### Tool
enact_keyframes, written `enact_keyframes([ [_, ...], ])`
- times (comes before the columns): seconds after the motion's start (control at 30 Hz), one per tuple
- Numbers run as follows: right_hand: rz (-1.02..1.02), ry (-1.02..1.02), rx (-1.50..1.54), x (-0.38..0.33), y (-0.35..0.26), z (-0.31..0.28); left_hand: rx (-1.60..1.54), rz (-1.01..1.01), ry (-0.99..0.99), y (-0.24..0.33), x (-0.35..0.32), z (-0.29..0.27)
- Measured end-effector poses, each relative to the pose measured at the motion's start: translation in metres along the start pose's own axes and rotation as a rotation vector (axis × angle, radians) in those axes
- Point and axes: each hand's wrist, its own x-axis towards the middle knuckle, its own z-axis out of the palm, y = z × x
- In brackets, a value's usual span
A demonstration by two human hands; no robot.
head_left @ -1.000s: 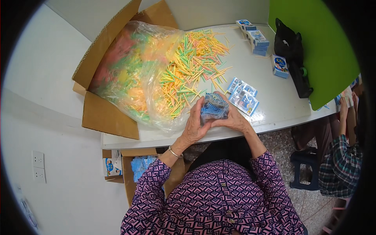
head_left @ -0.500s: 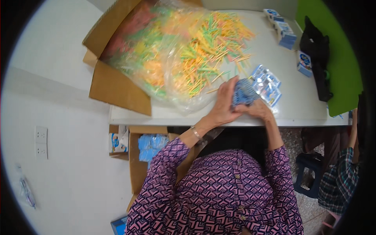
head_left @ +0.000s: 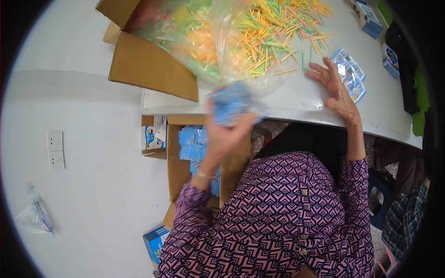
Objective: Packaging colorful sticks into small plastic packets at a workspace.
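1. I see the left hand (head_left: 225, 139) clamped around a blurred blue bundle (head_left: 230, 103), by the front edge of the table (head_left: 296, 99).
2. The right hand (head_left: 334, 89) is well apart, fingers spread, beside flat blue-and-white packets (head_left: 352, 78); I cannot tell whether it touches the table.
3. Below, I make out an open carton (head_left: 175, 162) holding light-blue packs (head_left: 189, 152).

White wall sockets (head_left: 56, 149), clear plastic bag (head_left: 41, 217), dark stool (head_left: 384, 179), green partition (head_left: 421, 88)
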Motion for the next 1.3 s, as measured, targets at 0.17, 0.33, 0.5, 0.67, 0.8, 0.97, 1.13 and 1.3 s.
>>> enact_keyframes([
  [0.17, 0.008, 0.032, -0.136, -0.004, 0.002, 0.002, -0.107, -0.309, 0.521, -0.069, -0.085, -0.111],
  [0.33, -0.001, 0.014, -0.125, 0.001, 0.002, 0.002, -0.125, -0.371, 0.749, -0.19, -0.185, -0.13],
  [0.5, 0.025, 0.018, -0.191, -0.003, 0.002, 0.003, -0.369, -0.615, 0.568, -0.205, -0.208, -0.069],
  [0.67, 0.048, 0.038, -0.227, -0.001, -0.005, 0.011, -0.399, -0.592, 0.558, -0.243, -0.215, -0.06],
  [0.8, 0.056, 0.042, -0.241, 0.0, -0.006, 0.014, -0.419, -0.707, 0.631, -0.271, -0.207, -0.049],
  [0.97, 0.052, 0.051, -0.194, 0.002, -0.006, 0.014, -0.335, -0.647, 0.513, -0.3, -0.217, -0.038],
  [1.13, 0.026, 0.048, -0.178, 0.001, -0.006, 0.011, -0.177, -0.38, 0.313, -0.303, -0.226, -0.041],
  [1.3, -0.006, 0.015, -0.128, -0.001, 0.006, 0.003, 0.751, -0.407, 0.336, -0.306, -0.233, -0.056],
])
